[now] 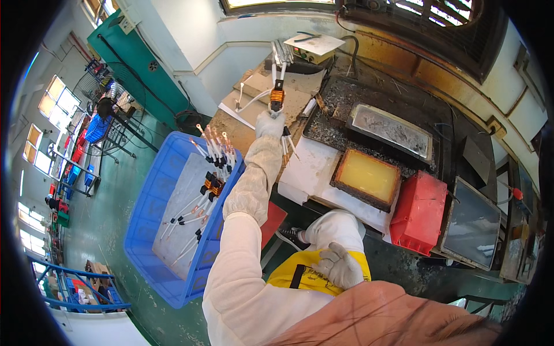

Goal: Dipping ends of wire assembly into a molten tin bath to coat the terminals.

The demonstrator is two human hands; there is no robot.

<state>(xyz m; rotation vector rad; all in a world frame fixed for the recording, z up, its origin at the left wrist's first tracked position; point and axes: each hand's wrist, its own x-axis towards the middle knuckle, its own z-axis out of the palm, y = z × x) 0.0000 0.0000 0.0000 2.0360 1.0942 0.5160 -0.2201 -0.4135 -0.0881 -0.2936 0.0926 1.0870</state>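
My left hand, in a pale glove, reaches forward over the workbench and is closed around a copper-wound coil. White-sleeved leads run from the coil's far end, and dark-sleeved leads hang beside the hand. My right hand, also gloved, rests by my lap over a yellow apron. Its fingers are loosely bent and slightly apart, with nothing seen in them. Left of my arm, a blue plastic crate holds several similar coils with white leads.
Brown cardboard lies under the coil. Further right are a silvery-topped metal pot, a tray of yellow material and a red plastic bin. A control box stands at the back wall. A green door is far left.
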